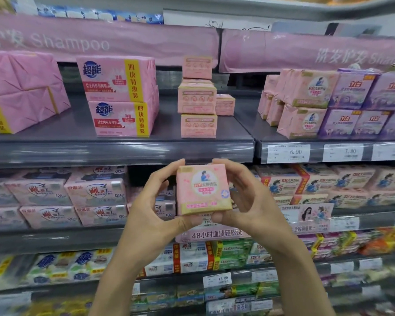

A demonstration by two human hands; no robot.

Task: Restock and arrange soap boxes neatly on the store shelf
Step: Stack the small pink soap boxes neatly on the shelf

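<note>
Both hands grasp one pink soap box (203,190), held upright mid-frame in front of the grey shelf's (123,153) front lip. The left hand (155,208) curls round its nine o'clock side, thumb beneath. The right hand (253,201) clasps the three o'clock side likewise. At twelve o'clock from the box, three small pink boxes (197,98) stand stacked on the shelf, a fourth (225,104) just behind to their right. At eleven o'clock, two large yellow-banded packs (116,80) lie stacked. At one o'clock, two matching pink packs (306,87) sit stacked in front, with purple boxes (351,90) in two tiers touching them. Two price tags (289,153) read 6.90 and 7.80.
</note>
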